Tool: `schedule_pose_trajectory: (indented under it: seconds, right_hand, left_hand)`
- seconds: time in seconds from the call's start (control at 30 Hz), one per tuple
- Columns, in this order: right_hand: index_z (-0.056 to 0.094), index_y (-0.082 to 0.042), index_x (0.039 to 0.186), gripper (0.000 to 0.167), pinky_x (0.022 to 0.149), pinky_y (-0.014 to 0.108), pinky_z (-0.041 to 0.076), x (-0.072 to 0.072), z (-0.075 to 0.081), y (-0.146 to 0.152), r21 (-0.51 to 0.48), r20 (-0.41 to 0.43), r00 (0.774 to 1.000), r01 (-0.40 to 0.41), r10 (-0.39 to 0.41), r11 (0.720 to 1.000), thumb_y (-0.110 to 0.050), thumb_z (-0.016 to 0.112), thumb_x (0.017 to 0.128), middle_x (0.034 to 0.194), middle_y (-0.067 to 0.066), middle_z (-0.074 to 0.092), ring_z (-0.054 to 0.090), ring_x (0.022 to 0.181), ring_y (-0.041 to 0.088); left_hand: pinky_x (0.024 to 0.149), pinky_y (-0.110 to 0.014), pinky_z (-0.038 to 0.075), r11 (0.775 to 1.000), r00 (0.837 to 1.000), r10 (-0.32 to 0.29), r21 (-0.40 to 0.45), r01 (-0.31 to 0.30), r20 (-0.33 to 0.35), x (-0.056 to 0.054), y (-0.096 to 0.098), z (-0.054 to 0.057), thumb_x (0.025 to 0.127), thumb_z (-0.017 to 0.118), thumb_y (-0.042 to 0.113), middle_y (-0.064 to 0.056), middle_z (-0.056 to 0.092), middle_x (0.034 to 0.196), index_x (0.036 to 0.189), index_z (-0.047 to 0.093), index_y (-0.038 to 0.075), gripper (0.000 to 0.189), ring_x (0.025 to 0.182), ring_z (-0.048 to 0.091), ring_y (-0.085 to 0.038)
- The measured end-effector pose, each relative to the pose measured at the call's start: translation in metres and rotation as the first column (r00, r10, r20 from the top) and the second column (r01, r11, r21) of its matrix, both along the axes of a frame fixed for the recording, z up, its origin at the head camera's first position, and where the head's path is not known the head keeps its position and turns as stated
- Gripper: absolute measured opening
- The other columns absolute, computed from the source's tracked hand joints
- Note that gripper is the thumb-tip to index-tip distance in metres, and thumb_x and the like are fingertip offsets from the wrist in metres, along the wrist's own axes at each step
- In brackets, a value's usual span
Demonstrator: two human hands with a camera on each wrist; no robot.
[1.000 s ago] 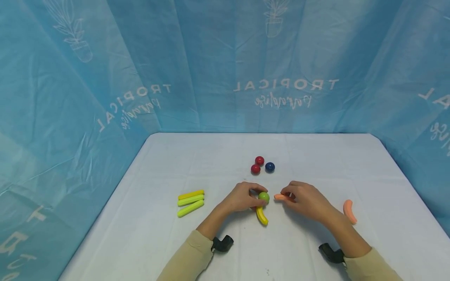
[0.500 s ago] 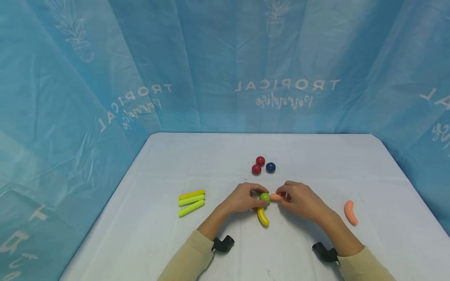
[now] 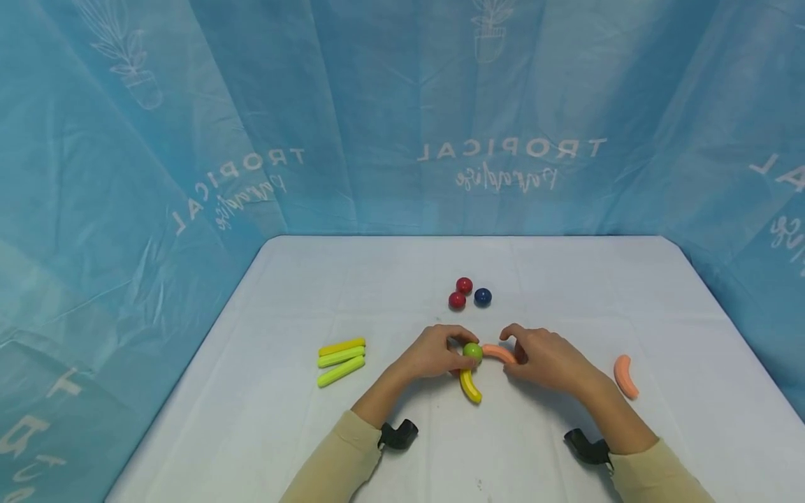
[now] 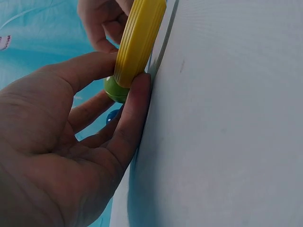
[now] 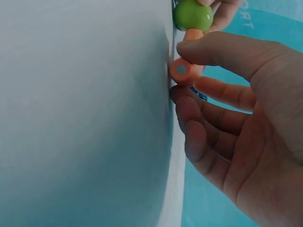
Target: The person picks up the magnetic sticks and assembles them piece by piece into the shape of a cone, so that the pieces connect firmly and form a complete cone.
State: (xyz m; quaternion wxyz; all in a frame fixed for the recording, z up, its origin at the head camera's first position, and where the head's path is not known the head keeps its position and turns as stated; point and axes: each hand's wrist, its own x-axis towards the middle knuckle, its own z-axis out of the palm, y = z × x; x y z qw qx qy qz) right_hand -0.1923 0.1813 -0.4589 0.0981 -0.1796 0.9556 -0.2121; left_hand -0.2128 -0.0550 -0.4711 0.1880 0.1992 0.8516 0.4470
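My left hand (image 3: 438,353) pinches a shiny green ball (image 3: 473,352) between thumb and fingers, low over the white table. From the ball a curved yellow stick (image 3: 469,386) reaches toward me; its ribbed side fills the top of the left wrist view. A curved orange stick (image 3: 498,353) meets the ball's right side. Around that stick's outer end my right hand (image 3: 546,358) has its thumb and index finger spread apart. In the right wrist view the orange stick's end (image 5: 181,70) shows a grey dot, with the thumb overlapping it.
Two red balls (image 3: 464,286) and a blue ball (image 3: 483,297) sit farther back. At left lie a yellow stick (image 3: 342,346) and two lime sticks (image 3: 341,372). Another curved orange stick (image 3: 625,377) rests beyond my right wrist. Blue curtain (image 3: 402,126) surrounds the white table (image 3: 377,279).
My right hand has moved the orange stick leftward to the green ball, then its fingers have spread from it. The left hand keeps its grip on the ball.
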Motion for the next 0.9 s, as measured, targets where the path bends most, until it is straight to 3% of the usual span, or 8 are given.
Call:
schedule_pose_trajectory:
  seconds: [0.23,0.4,0.53,0.67,0.9]
  right_hand:
    - [0.064,-0.018,0.104,0.028,0.057,0.029,0.044,-0.001,-0.001,0.001,-0.013,-0.065,0.998,0.006,-0.007,1.000,-0.027,0.077,0.080,0.072,-0.009,0.054,0.049,0.062,0.012]
    - [0.067,-0.020,0.104,0.025,0.059,0.028,0.045,-0.002,-0.004,0.003,-0.040,-0.131,0.991,-0.007,0.002,0.999,-0.028,0.076,0.082,0.075,-0.010,0.055,0.049,0.065,0.011]
    - [0.069,-0.020,0.105,0.026,0.061,0.028,0.045,-0.002,-0.005,0.002,-0.053,-0.166,0.986,-0.015,0.006,0.998,-0.028,0.076,0.082,0.078,-0.011,0.056,0.050,0.067,0.010]
    - [0.068,-0.018,0.107,0.028,0.060,0.028,0.045,-0.003,-0.003,-0.001,-0.060,-0.169,0.986,-0.022,0.011,0.998,-0.027,0.076,0.081,0.079,-0.011,0.057,0.050,0.067,0.010]
    - [0.068,-0.017,0.102,0.027,0.057,0.027,0.044,-0.005,-0.001,-0.009,-0.081,-0.160,0.987,-0.014,0.000,0.997,-0.028,0.078,0.080,0.077,-0.010,0.056,0.050,0.065,0.011]
  left_hand:
    - [0.059,-0.028,0.054,1.000,1.000,-0.011,0.000,0.011,0.006,0.000,0.000,-0.001,0.081,0.078,0.027,0.011,0.060,0.100,0.107,0.065,0.023,0.029,0.067,0.063,-0.014]
    - [0.059,-0.028,0.054,1.000,1.000,-0.020,-0.004,0.020,0.003,-0.001,0.000,-0.003,0.083,0.075,0.031,0.009,0.060,0.098,0.105,0.064,0.022,0.026,0.067,0.064,-0.013]
    - [0.060,-0.026,0.052,0.996,0.996,-0.037,-0.081,0.030,-0.086,0.000,0.002,-0.001,0.085,0.072,0.040,0.011,0.060,0.093,0.104,0.065,0.023,0.027,0.067,0.061,-0.010]
    - [0.064,-0.024,0.047,0.983,0.978,-0.042,-0.185,0.004,-0.203,0.001,0.004,0.002,0.085,0.069,0.047,0.014,0.061,0.088,0.103,0.066,0.025,0.029,0.074,0.056,-0.007]
    - [0.067,-0.024,0.046,0.961,0.963,-0.011,-0.269,-0.064,-0.268,0.002,0.007,0.002,0.085,0.067,0.050,0.015,0.062,0.089,0.108,0.066,0.028,0.032,0.079,0.054,-0.005]
